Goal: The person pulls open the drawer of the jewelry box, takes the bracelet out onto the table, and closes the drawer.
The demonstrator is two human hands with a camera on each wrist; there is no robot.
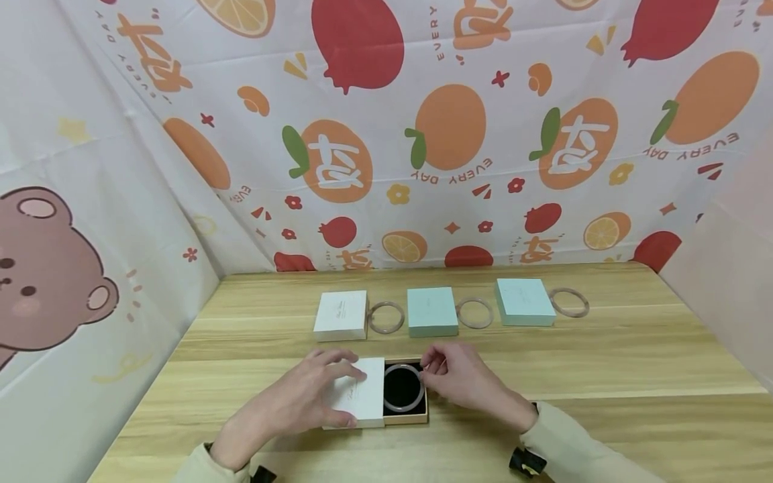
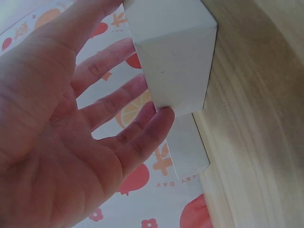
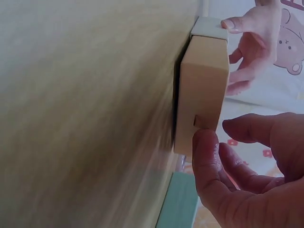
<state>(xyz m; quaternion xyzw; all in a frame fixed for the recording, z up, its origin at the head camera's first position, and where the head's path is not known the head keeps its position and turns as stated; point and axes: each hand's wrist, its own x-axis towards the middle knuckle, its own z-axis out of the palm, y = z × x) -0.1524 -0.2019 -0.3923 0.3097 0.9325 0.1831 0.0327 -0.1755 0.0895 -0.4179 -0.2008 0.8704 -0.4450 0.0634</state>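
A white box sleeve (image 1: 365, 396) lies at the front middle of the table in the head view. My left hand (image 1: 311, 392) holds it, thumb along the near side and fingers spread over the top. A tan tray (image 1: 406, 419) with black lining (image 1: 401, 390) sticks out of the sleeve's right end. Inside it lies a pale translucent bangle (image 1: 389, 404). At the tray's right edge is my right hand (image 1: 461, 382), fingers bent. In the right wrist view one fingertip touches the tray's end wall beside a small notch (image 3: 197, 121), with the thumb apart from that finger.
Behind stand a white box (image 1: 341, 315), a mint box (image 1: 431, 312) and another mint box (image 1: 524, 302). Beside each lies a bangle: one (image 1: 386, 332), a second (image 1: 475, 327) and a third (image 1: 570, 315). A printed cloth (image 1: 386, 215) hangs along the table's back edge.
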